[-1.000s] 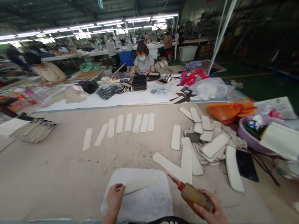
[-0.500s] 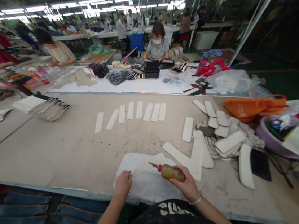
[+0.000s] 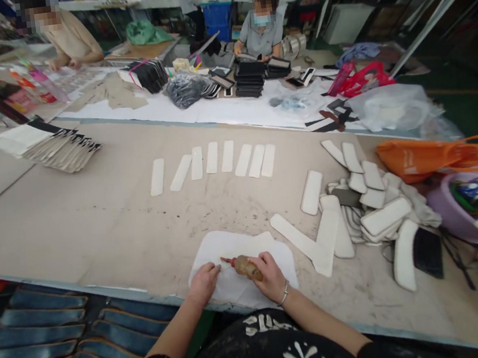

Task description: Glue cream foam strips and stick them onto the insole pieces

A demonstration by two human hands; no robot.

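In my right hand is a squeeze bottle, brownish and translucent, with a red nozzle. It lies tilted, the nozzle tip pointing left toward my left hand. Thumb and fingers of my left hand are pinched on the near-left end of a pale strip, which is hard to tell from the white sheet beneath it. The bottle hangs over the strip and hides part of it; whether the tip touches cannot be made out.
Several white strips lie in a row farther back. To the right are loose white pieces, a heap of padded pieces, an orange bag and a purple basin. Stacked fabric pieces lie left; a masked person sits opposite.
My right hand has moved the bottle left, so its nozzle is now close to my left hand. My left hand keeps its pinch. The view has tilted downward.
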